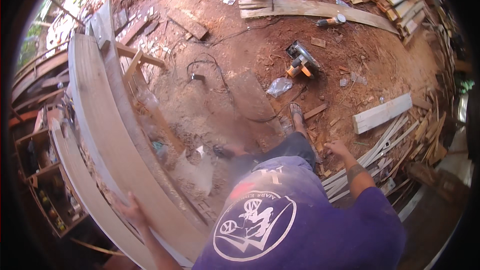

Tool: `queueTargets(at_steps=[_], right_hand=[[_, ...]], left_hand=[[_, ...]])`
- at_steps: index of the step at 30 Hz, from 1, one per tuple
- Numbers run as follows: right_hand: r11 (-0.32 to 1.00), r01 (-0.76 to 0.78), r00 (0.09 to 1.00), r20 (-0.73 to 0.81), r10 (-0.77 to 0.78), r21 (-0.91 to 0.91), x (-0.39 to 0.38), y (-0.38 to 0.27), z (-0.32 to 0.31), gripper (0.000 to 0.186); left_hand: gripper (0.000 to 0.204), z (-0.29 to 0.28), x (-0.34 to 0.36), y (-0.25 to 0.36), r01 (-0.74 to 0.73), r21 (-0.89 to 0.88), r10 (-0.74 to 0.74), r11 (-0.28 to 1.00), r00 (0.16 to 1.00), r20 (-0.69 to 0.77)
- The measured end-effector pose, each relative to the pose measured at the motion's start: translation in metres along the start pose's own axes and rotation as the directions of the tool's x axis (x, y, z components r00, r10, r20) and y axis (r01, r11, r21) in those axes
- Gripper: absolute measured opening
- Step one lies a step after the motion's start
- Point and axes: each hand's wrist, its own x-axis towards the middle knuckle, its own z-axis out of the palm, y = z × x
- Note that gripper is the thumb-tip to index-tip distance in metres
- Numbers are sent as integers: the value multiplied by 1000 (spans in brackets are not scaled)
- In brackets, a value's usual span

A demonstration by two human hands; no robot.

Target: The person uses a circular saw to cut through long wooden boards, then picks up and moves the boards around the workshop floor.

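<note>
- The left hand [132, 211] was at the outer edge of a wide, long plank [117, 120], touching it low on the person's left; whether the fingers were grasping that edge or only resting against it could not be told.
- The plank ran along the person's left side, bowed by the lens, with a narrower board [95, 197] lying beside it on the outer side.
- The right hand [338, 149] hung in the air, out from the person's right side, its fingers loosely bent rather than clenched; nothing showed in its grasp.
- Near that hand lay a bundle of thin white strips [367, 165], and beyond them a thick whitish board [382, 113].
- A circular saw [301, 61] with an orange and black handle sat on the dirt ground [240, 40] ahead, with a clear plastic bag [279, 87] just beside it.
- Farther off, a small power tool [331, 21] with a round head lay by a long pale board [320, 10], near a stack of planks [402, 5].
- A dark cable [226, 82] looped across the ground.
- At the far left stood a wooden shelf box [45, 171] holding small items.
</note>
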Motion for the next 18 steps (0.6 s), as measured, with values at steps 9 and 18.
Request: queueTargets(at_steps=[9,18], right_hand=[[950,283,888,339,-312,135,280,-95,-29,33],[748,351,936,208,-284,-562,607,-86,-61,83]], left_hand=[[80,-42,-204,17,542,397,-603,741,797,37],[101,-6,-165,52,570,555,-635,606,767,-93]])
